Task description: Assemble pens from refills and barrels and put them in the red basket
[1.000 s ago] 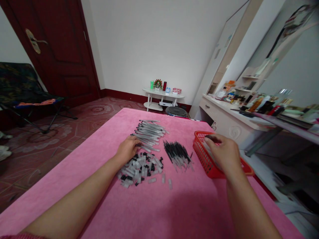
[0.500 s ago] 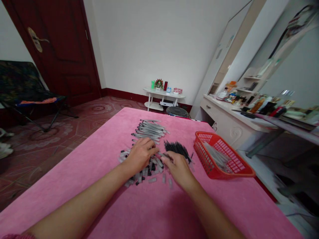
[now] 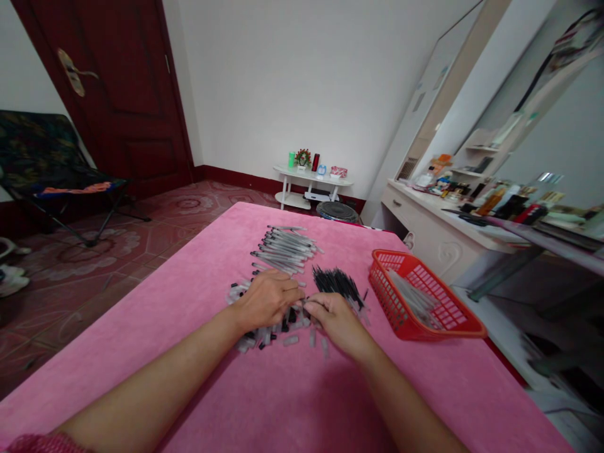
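Observation:
Above a heap of pen caps, my left hand is closed in a pinch, its fingertips close to those of my right hand. My right hand is also pinched, around a pen of which only a small dark bit shows; most of it is hidden by the fingers. Whether the left fingertips grip that same pen I cannot tell. Beyond my left hand lies a row of grey-white pens with dark ends. Black pen refills lie in a bunch just past my right hand.
A red plastic basket holding clear pen barrels stands on the right of the pink-covered table. Past the table are a low white stand and a dressing table with bottles. A folding chair is at the left.
The two hands have drawn closer at the fingertips, and the pen that showed between them is now mostly covered. The view has shifted slightly.

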A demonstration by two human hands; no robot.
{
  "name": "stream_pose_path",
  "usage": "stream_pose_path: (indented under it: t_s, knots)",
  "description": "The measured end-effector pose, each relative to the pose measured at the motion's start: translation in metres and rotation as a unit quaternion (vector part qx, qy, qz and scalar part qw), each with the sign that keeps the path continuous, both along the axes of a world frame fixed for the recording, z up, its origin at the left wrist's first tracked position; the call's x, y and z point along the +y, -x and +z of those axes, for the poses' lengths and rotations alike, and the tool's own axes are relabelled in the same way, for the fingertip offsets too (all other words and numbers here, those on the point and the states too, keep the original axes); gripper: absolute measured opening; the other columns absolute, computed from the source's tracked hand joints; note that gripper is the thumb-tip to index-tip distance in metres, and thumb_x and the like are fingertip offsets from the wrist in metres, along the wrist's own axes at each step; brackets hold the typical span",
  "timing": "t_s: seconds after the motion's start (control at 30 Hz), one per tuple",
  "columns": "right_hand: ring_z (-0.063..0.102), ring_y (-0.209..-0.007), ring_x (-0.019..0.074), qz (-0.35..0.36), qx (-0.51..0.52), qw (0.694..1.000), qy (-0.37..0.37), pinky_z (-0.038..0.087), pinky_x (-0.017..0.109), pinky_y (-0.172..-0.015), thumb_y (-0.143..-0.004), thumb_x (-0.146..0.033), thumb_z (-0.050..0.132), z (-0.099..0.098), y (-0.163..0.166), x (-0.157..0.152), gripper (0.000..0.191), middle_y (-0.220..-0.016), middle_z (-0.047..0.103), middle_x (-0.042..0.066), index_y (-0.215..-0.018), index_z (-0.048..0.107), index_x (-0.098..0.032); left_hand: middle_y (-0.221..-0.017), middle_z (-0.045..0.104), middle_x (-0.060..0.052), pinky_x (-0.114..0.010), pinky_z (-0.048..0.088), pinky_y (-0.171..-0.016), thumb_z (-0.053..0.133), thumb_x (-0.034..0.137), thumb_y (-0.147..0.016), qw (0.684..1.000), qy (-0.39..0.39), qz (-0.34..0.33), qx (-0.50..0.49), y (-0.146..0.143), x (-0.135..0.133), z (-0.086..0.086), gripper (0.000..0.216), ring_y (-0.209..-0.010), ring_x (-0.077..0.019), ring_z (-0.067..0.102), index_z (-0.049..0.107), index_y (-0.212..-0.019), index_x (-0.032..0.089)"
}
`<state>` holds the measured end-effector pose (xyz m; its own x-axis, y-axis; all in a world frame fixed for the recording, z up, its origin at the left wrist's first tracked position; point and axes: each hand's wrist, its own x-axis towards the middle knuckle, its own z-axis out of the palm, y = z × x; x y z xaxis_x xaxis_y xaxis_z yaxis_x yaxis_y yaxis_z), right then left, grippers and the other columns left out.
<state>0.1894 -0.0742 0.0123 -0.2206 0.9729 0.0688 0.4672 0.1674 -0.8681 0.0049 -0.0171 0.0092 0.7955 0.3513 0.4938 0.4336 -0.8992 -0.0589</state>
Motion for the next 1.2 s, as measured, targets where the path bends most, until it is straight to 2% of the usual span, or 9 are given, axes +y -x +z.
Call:
stream_pose_path:
  t_s: [0.27, 0.4, 0.5, 0.6, 0.73, 0.8, 0.9, 1.03, 1.2]
  knots:
    - [0.060, -0.067, 0.0147, -0.032, -0.300, 0.941, -0.154, 0.030, 0.024, -0.060, -0.087, -0.026, 0.049, 0.013, 0.001, -0.007, 0.025, -0.068, 0.066, 0.002, -0.067, 0.063, -0.018, -0.064, 0.062, -0.004, -0.028, 0.020, -0.052, 0.043, 0.026, -0.085, 0.991, 0.105, 0.066, 0.042, -0.004, -0.003, 0.005, 0.023, -0.055, -0.0155, 0.049, 0.060, -0.072, 0.018]
    - [0.062, -0.073, 0.0173, -0.017, -0.390, 0.900, -0.194, 0.031, 0.026, -0.061, -0.087, -0.025, 0.051, 0.015, 0.003, -0.008, 0.018, -0.078, 0.069, 0.004, -0.078, 0.066, -0.019, -0.053, 0.056, -0.002, -0.028, 0.017, -0.051, 0.042, 0.028, -0.085, 0.979, 0.182, 0.081, 0.033, -0.005, -0.005, 0.013, 0.030, -0.049, -0.0142, 0.044, 0.056, -0.061, 0.019]
    - [0.061, -0.076, 0.0179, 0.021, -0.413, 0.883, -0.223, 0.032, 0.027, -0.062, -0.086, -0.023, 0.052, 0.015, 0.002, -0.008, 0.015, -0.078, 0.068, 0.003, -0.084, 0.067, -0.020, -0.048, 0.049, 0.001, -0.026, 0.017, -0.050, 0.043, 0.031, -0.085, 0.953, 0.292, 0.070, 0.035, 0.000, -0.002, 0.017, 0.034, -0.045, -0.0121, 0.040, 0.052, -0.055, 0.018]
    - [0.060, -0.081, 0.0181, 0.014, -0.395, 0.889, -0.231, 0.034, 0.026, -0.066, -0.085, -0.022, 0.053, 0.016, -0.002, -0.008, 0.014, -0.082, 0.068, 0.003, -0.089, 0.067, -0.021, -0.047, 0.045, 0.002, -0.025, 0.020, -0.050, 0.044, 0.032, -0.085, 0.932, 0.350, 0.093, 0.000, 0.009, 0.008, 0.014, 0.034, -0.046, -0.0114, 0.039, 0.049, -0.053, 0.018]
    - [0.061, -0.083, 0.0171, -0.060, -0.325, 0.923, -0.197, 0.037, 0.025, -0.071, -0.087, -0.024, 0.052, 0.016, -0.004, -0.006, 0.016, -0.090, 0.069, 0.004, -0.091, 0.067, -0.020, -0.056, 0.049, 0.002, -0.023, 0.030, -0.055, 0.042, 0.032, -0.086, 0.913, 0.334, 0.120, -0.201, 0.013, 0.025, 0.004, 0.027, -0.054, -0.0122, 0.045, 0.049, -0.063, 0.018]
    - [0.062, -0.084, 0.0171, -0.056, -0.299, 0.936, -0.176, 0.038, 0.025, -0.072, -0.085, -0.025, 0.054, 0.012, -0.001, -0.006, 0.015, -0.089, 0.069, 0.004, -0.089, 0.068, -0.021, -0.061, 0.054, 0.001, -0.023, 0.037, -0.059, 0.043, 0.030, -0.086, 0.862, 0.391, 0.072, -0.316, 0.011, 0.031, 0.001, 0.019, -0.057, -0.0123, 0.050, 0.050, -0.073, 0.018]
    - [0.060, -0.089, 0.0179, -0.028, -0.256, 0.951, -0.169, 0.039, 0.025, -0.076, -0.079, -0.028, 0.063, 0.004, 0.006, -0.006, 0.017, -0.094, 0.069, 0.003, -0.094, 0.068, -0.023, -0.077, 0.064, -0.002, -0.028, 0.046, -0.069, 0.051, 0.031, -0.083, 0.733, 0.512, -0.018, -0.447, 0.007, 0.030, 0.001, 0.014, -0.070, -0.0148, 0.061, 0.048, -0.085, 0.017]
    - [0.060, -0.089, 0.0170, -0.038, -0.154, 0.975, -0.154, 0.041, 0.025, -0.077, -0.077, -0.028, 0.064, -0.004, 0.012, -0.006, 0.024, -0.097, 0.068, 0.004, -0.100, 0.066, -0.020, -0.098, 0.067, -0.007, -0.034, 0.050, -0.078, 0.062, 0.030, -0.079, 0.577, 0.627, -0.075, -0.518, 0.002, 0.021, 0.002, 0.024, -0.088, -0.0205, 0.066, 0.045, -0.091, 0.019]
    - [0.058, -0.061, 0.0130, -0.075, -0.021, 0.995, -0.065, 0.041, 0.022, -0.058, -0.086, -0.036, 0.047, -0.011, 0.011, -0.001, 0.026, -0.071, 0.064, 0.001, -0.082, 0.064, -0.016, -0.102, 0.067, -0.010, -0.039, 0.049, -0.087, 0.067, 0.022, -0.075, 0.493, 0.667, -0.090, -0.550, -0.003, 0.017, -0.001, 0.025, -0.098, -0.0235, 0.065, 0.047, -0.089, 0.017]
